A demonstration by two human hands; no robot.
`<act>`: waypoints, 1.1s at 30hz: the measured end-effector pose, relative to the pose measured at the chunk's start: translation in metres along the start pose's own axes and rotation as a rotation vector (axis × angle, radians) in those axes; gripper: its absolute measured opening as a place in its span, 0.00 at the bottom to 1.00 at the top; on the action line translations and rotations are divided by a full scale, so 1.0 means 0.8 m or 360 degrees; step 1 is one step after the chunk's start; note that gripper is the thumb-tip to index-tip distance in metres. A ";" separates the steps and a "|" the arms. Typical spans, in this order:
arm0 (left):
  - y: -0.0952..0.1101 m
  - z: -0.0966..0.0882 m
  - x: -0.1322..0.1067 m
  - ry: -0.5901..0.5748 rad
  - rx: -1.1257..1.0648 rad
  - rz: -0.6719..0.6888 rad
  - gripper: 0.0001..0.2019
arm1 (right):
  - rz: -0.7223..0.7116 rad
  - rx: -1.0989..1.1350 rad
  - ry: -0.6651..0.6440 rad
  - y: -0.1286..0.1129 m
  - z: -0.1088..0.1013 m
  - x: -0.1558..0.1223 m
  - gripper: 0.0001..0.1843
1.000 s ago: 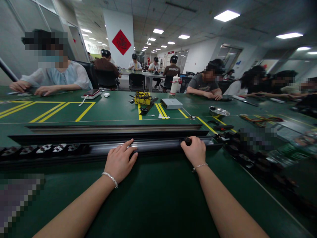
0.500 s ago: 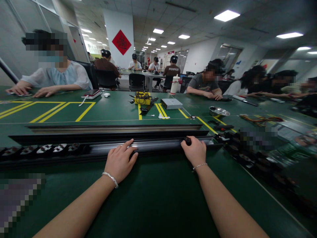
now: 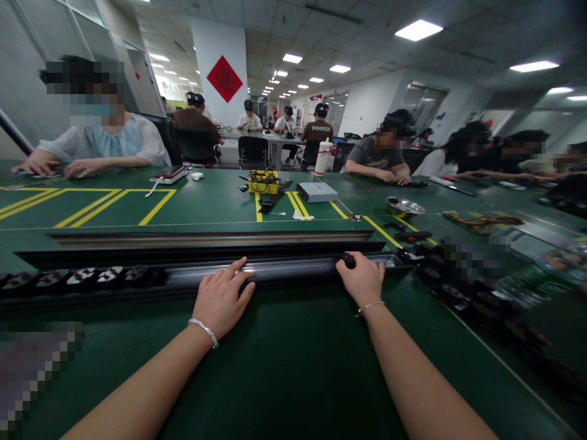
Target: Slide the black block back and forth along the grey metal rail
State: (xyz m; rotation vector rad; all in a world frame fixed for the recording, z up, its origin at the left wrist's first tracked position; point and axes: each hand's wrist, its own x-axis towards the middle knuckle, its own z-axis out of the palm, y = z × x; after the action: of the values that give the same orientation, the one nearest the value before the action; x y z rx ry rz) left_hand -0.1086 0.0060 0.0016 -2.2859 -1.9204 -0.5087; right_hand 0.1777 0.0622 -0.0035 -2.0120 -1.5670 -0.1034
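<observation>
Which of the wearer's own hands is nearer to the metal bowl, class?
Right. The right hand is on the near side of the metal bowl, slightly to its left; the left hand is much farther left.

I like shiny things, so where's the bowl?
In the head view, the bowl sits right of the grey box, beyond the right hand.

Dim light from bright ceiling panels (image 3: 419, 30), shadowy near tabletop (image 3: 293, 379), blurry, stretched right edge.
</observation>
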 end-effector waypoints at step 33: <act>0.001 -0.003 0.000 0.0019 0.0003 0.0013 0.16 | -0.0018 -0.0024 -0.0026 0.009 -0.002 0.005 0.18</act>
State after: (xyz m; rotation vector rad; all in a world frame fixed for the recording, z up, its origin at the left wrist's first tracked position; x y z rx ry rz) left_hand -0.1079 0.0047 0.0037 -2.2834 -1.9042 -0.5185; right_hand 0.1861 0.0643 -0.0036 -2.0205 -1.5924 -0.1032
